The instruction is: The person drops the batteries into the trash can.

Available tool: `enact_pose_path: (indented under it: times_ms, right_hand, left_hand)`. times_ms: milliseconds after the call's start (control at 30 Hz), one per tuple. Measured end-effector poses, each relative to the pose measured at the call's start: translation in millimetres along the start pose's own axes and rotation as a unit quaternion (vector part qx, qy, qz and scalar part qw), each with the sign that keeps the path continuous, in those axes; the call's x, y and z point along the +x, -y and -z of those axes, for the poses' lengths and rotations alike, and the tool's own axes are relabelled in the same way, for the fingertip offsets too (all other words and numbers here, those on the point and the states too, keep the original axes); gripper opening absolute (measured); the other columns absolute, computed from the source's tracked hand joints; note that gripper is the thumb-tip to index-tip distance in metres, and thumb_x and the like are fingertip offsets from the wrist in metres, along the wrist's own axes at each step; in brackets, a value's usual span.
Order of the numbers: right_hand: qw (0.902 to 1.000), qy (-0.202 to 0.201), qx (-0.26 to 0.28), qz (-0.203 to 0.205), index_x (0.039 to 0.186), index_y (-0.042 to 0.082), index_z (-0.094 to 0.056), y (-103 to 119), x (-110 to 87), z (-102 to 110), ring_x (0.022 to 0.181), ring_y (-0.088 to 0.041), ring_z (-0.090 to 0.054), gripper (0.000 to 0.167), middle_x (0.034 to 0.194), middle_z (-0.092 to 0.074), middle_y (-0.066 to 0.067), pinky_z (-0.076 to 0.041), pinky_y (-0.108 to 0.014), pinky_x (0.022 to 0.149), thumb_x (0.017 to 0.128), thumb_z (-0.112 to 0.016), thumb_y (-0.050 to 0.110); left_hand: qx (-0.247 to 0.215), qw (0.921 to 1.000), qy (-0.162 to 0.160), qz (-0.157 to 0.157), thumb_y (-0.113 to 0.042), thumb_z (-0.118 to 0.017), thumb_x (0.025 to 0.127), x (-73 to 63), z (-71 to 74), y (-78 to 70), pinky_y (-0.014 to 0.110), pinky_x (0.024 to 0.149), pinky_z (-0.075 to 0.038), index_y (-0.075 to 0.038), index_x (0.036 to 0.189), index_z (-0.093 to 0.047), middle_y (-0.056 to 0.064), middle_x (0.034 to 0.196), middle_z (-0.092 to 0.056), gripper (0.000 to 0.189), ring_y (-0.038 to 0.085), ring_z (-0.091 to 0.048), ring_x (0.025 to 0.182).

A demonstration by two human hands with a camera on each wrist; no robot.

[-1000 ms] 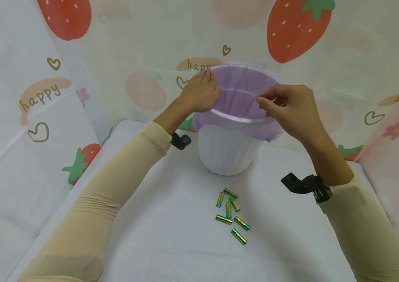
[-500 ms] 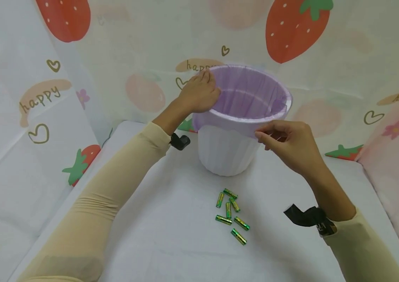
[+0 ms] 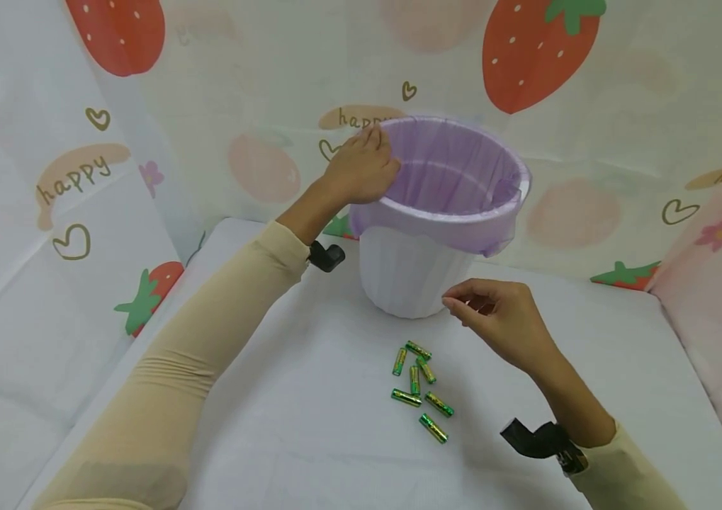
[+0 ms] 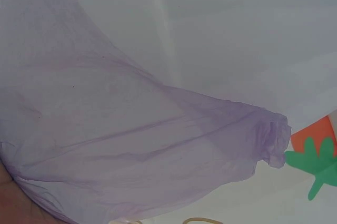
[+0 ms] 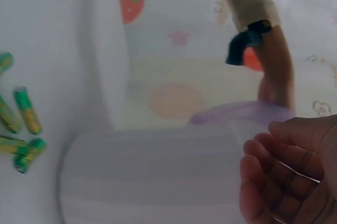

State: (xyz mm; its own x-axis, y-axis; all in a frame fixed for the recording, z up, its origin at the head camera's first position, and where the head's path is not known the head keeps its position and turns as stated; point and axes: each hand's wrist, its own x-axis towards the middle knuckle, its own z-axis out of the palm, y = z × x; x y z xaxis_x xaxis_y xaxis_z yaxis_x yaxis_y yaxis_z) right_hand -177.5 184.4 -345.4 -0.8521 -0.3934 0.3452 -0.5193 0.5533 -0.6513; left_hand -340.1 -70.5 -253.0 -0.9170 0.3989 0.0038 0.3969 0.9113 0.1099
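A white ribbed trash can point(image 3: 414, 276) stands upright, lined with a thin purple bag point(image 3: 446, 166) folded down outside its rim. My left hand point(image 3: 363, 166) grips the rim at the left, thumb toward the inside; in the left wrist view only a bit of that hand point(image 4: 18, 200) shows beside the loose bag skirt point(image 4: 131, 139). Lower down, in front of the can's right side, my right hand point(image 3: 494, 315) hovers with fingers loosely curled, holding nothing. Several green and yellow batteries point(image 3: 414, 380) lie scattered on the white cloth before the can.
A white cloth point(image 3: 309, 425) covers the table. Behind it hangs a strawberry-printed backdrop point(image 3: 258, 85), with side panels at left and right. A black camera mount sits on each wrist, at the left point(image 3: 326, 256) and the right point(image 3: 539, 440).
My right hand has come down from the can's rim, past the bag's edge, toward the batteries. The left hand stays on the rim; can and batteries have not moved.
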Motion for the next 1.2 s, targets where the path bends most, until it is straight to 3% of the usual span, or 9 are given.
enact_pose_path:
  times_ms: [333,767,967,1200]
  right_hand:
    - [0.9969,0.061,0.048,-0.008,0.097,0.016,-0.078,-27,-29.0,-36,0.062,-0.009,-0.064,0.005,0.078,-0.07,0.009,-0.054,-0.027,0.054,0.094,-0.075,0.017]
    - [0.9942,0.077,0.075,-0.012,0.097,0.014,-0.079,-45,-49.8,-64,0.066,-0.01,-0.062,0.006,0.084,-0.073,0.009,-0.055,-0.026,0.059,0.092,-0.076,0.016]
    - [0.9916,0.087,0.092,-0.028,0.098,0.01,-0.079,-54,-60.9,-76,0.065,-0.01,-0.062,0.008,0.085,-0.075,-0.002,-0.054,-0.026,0.057,0.092,-0.076,0.015]
    - [0.9896,0.098,0.088,-0.058,0.098,0.013,-0.08,-63,-69.3,-82,0.067,-0.011,-0.062,0.01,0.086,-0.075,0.0,-0.053,-0.025,0.058,0.092,-0.077,0.02]
  left_hand:
    - [0.003,1.0,0.003,-0.002,-0.038,-0.009,0.109,1.2,-0.9,-1.0,0.042,0.126,0.002,0.009,0.158,-0.001,0.023,0.167,0.003,0.068,0.033,0.004,0.156]
    - [-0.001,1.0,0.003,0.003,-0.037,-0.008,0.108,-1.1,0.5,-0.3,0.042,0.126,0.002,0.009,0.158,-0.001,0.023,0.167,0.002,0.068,0.033,0.005,0.156]
    - [-0.001,1.0,0.0,0.005,-0.037,-0.008,0.109,-1.0,0.5,-0.3,0.042,0.126,0.001,0.009,0.158,-0.002,0.023,0.168,0.002,0.067,0.033,0.004,0.156]
    - [-0.003,1.0,-0.004,0.006,-0.037,-0.008,0.109,-0.5,-0.2,-0.2,0.042,0.126,0.001,0.008,0.158,-0.003,0.022,0.168,0.001,0.067,0.033,0.003,0.156]
